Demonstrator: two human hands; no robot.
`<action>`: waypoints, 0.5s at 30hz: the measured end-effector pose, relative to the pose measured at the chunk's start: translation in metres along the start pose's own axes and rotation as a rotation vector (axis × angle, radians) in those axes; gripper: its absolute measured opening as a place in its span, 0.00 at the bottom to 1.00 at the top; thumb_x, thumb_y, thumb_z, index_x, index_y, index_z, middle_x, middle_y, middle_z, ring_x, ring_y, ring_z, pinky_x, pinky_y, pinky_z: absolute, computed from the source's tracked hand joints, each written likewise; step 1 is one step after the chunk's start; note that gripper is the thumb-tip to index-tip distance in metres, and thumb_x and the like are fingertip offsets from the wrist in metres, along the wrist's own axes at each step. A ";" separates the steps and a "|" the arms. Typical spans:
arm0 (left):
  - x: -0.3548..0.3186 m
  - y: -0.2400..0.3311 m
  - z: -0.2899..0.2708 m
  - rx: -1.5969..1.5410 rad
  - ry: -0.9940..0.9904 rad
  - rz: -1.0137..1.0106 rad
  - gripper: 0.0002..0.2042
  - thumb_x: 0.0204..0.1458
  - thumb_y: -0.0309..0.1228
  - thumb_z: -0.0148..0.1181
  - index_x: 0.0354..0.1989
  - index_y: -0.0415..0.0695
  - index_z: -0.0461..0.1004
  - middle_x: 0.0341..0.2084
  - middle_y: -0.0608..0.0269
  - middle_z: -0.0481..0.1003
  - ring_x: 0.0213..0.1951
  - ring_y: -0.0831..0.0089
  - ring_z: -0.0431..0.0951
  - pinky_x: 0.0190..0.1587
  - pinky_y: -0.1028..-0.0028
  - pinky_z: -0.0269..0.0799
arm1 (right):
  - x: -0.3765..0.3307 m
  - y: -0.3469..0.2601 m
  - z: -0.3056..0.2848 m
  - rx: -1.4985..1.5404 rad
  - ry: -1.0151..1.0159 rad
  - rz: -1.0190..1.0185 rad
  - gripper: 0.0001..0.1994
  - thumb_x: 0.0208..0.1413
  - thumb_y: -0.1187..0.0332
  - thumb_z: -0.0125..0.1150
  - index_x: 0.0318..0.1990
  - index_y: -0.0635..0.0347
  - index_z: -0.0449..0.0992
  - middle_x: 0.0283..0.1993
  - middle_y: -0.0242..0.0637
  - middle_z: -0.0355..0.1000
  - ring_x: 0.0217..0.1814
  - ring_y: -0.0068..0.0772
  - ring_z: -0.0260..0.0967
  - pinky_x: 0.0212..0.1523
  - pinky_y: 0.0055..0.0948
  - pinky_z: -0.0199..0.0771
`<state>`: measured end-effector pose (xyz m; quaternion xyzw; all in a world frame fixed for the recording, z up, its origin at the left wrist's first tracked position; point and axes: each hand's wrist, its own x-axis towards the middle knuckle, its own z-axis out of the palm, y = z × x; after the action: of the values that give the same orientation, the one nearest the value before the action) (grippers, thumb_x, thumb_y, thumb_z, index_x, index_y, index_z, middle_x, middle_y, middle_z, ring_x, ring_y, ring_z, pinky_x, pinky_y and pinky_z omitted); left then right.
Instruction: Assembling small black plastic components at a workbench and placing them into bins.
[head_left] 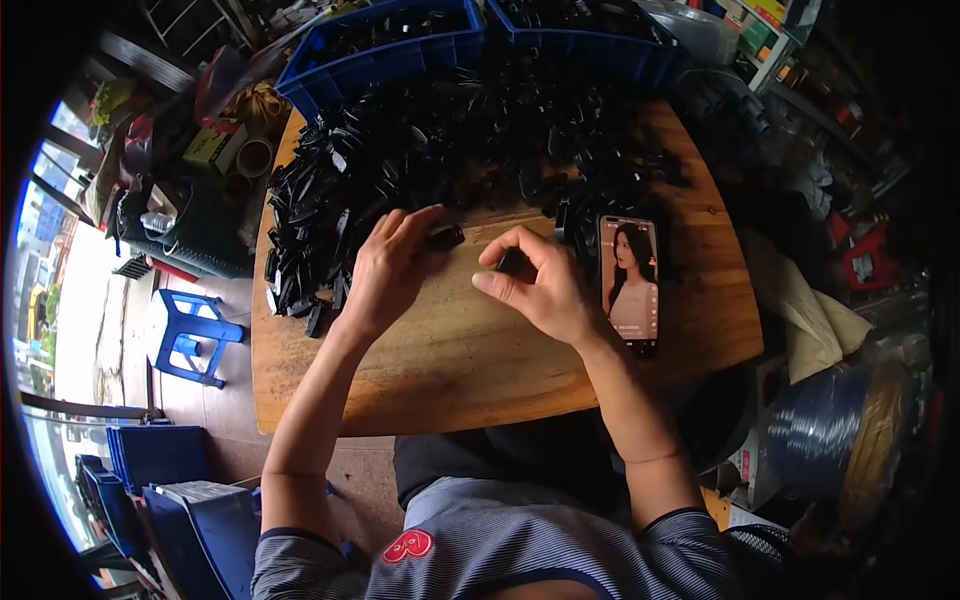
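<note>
Over the middle of the wooden tabletop, my left hand (388, 268) reaches in with its fingers slanting to the right. A small black plastic piece (447, 238) sits between its fingertips and thumb, slightly blurred. Opposite it, my right hand (545, 290) is curled, thumb and index finger bent toward each other. Inside that curl shows another dark piece (515, 262), mostly hidden by the fingers. A big heap of glossy black plastic pieces (390, 170) covers the far and left parts of the table (470, 370).
A phone (630, 285) showing a person on its screen lies right of my right hand. Two blue crates (385, 58) holding black pieces stand behind the heap. On the floor at left is a blue stool (195, 335); at right, a wrapped spool (830, 420).
</note>
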<state>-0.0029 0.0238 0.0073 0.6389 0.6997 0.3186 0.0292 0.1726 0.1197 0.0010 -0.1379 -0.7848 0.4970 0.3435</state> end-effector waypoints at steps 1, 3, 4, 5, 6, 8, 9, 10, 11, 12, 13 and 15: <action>-0.003 0.007 -0.001 -0.362 -0.050 -0.120 0.21 0.42 0.21 0.60 0.49 0.42 0.70 0.33 0.63 0.68 0.37 0.72 0.72 0.37 0.75 0.68 | -0.002 0.001 -0.002 -0.010 0.014 0.003 0.10 0.49 0.66 0.64 0.36 0.60 0.71 0.26 0.26 0.68 0.25 0.15 0.63 0.25 0.18 0.64; -0.012 0.008 0.004 -0.492 -0.035 -0.015 0.19 0.43 0.20 0.61 0.47 0.40 0.71 0.30 0.61 0.68 0.32 0.74 0.72 0.35 0.76 0.69 | -0.004 -0.001 -0.004 0.551 -0.066 0.334 0.09 0.51 0.65 0.63 0.34 0.59 0.71 0.25 0.25 0.67 0.23 0.14 0.62 0.25 0.15 0.63; -0.018 0.007 0.009 -0.540 -0.053 -0.021 0.18 0.42 0.20 0.62 0.45 0.39 0.71 0.31 0.61 0.69 0.32 0.74 0.72 0.35 0.76 0.69 | -0.003 -0.002 -0.001 0.547 -0.080 0.334 0.09 0.52 0.65 0.62 0.34 0.59 0.70 0.25 0.26 0.67 0.23 0.12 0.61 0.26 0.12 0.63; -0.023 0.004 0.017 -0.588 -0.071 -0.026 0.16 0.42 0.20 0.63 0.43 0.38 0.71 0.31 0.61 0.69 0.32 0.75 0.72 0.35 0.76 0.69 | -0.003 -0.003 0.002 0.545 -0.073 0.336 0.09 0.52 0.65 0.62 0.34 0.59 0.70 0.25 0.26 0.67 0.23 0.12 0.61 0.26 0.12 0.63; -0.026 0.005 0.022 -0.642 -0.070 -0.075 0.14 0.42 0.21 0.64 0.38 0.38 0.69 0.29 0.62 0.69 0.31 0.76 0.71 0.32 0.77 0.68 | -0.003 -0.003 0.003 0.493 -0.117 0.352 0.09 0.52 0.65 0.62 0.34 0.60 0.70 0.25 0.26 0.67 0.23 0.12 0.61 0.26 0.13 0.63; -0.030 0.010 0.025 -0.648 -0.018 -0.105 0.14 0.43 0.23 0.64 0.37 0.40 0.66 0.27 0.62 0.70 0.26 0.77 0.70 0.28 0.78 0.67 | -0.003 0.000 0.006 0.500 -0.180 0.309 0.10 0.52 0.67 0.63 0.34 0.60 0.69 0.25 0.27 0.67 0.24 0.14 0.63 0.28 0.15 0.66; -0.031 0.010 0.025 -0.608 0.002 -0.103 0.15 0.44 0.23 0.65 0.37 0.41 0.66 0.26 0.62 0.70 0.24 0.77 0.70 0.27 0.78 0.66 | -0.003 0.000 0.008 0.497 -0.176 0.312 0.10 0.52 0.67 0.63 0.34 0.60 0.69 0.25 0.27 0.67 0.24 0.14 0.63 0.28 0.15 0.66; -0.031 0.009 0.024 -0.611 0.001 -0.102 0.15 0.44 0.23 0.65 0.37 0.41 0.66 0.26 0.62 0.70 0.24 0.77 0.70 0.27 0.78 0.66 | -0.004 0.000 0.010 0.637 -0.156 0.311 0.09 0.51 0.67 0.63 0.34 0.60 0.68 0.25 0.28 0.67 0.25 0.16 0.64 0.29 0.16 0.67; -0.031 0.007 0.022 -0.572 -0.013 -0.155 0.15 0.43 0.23 0.65 0.39 0.41 0.66 0.27 0.61 0.70 0.24 0.76 0.70 0.27 0.78 0.67 | -0.004 0.000 0.012 0.778 -0.138 0.308 0.09 0.51 0.68 0.62 0.34 0.60 0.68 0.25 0.29 0.67 0.26 0.17 0.65 0.30 0.17 0.69; -0.032 0.005 0.022 -0.535 -0.026 -0.207 0.16 0.43 0.24 0.65 0.40 0.40 0.67 0.28 0.61 0.71 0.24 0.76 0.71 0.27 0.77 0.68 | -0.005 0.002 0.013 0.841 -0.120 0.323 0.09 0.51 0.70 0.63 0.34 0.60 0.67 0.28 0.30 0.67 0.28 0.19 0.67 0.33 0.18 0.70; -0.032 0.008 0.023 -0.539 -0.025 -0.208 0.16 0.43 0.24 0.65 0.40 0.40 0.67 0.28 0.61 0.71 0.24 0.76 0.71 0.27 0.77 0.68 | -0.006 0.004 0.016 0.839 -0.121 0.326 0.09 0.51 0.70 0.63 0.34 0.60 0.67 0.28 0.30 0.67 0.28 0.19 0.67 0.33 0.18 0.70; -0.031 0.016 0.024 -0.435 0.044 -0.105 0.20 0.42 0.23 0.65 0.46 0.40 0.67 0.29 0.61 0.71 0.26 0.74 0.73 0.28 0.75 0.70 | -0.007 0.008 0.022 0.685 -0.078 0.270 0.10 0.51 0.71 0.63 0.34 0.61 0.67 0.30 0.31 0.67 0.30 0.19 0.67 0.34 0.19 0.70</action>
<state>0.0273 0.0054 -0.0159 0.5734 0.6471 0.4737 0.1676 0.1619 0.1039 -0.0145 -0.0981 -0.5604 0.7765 0.2709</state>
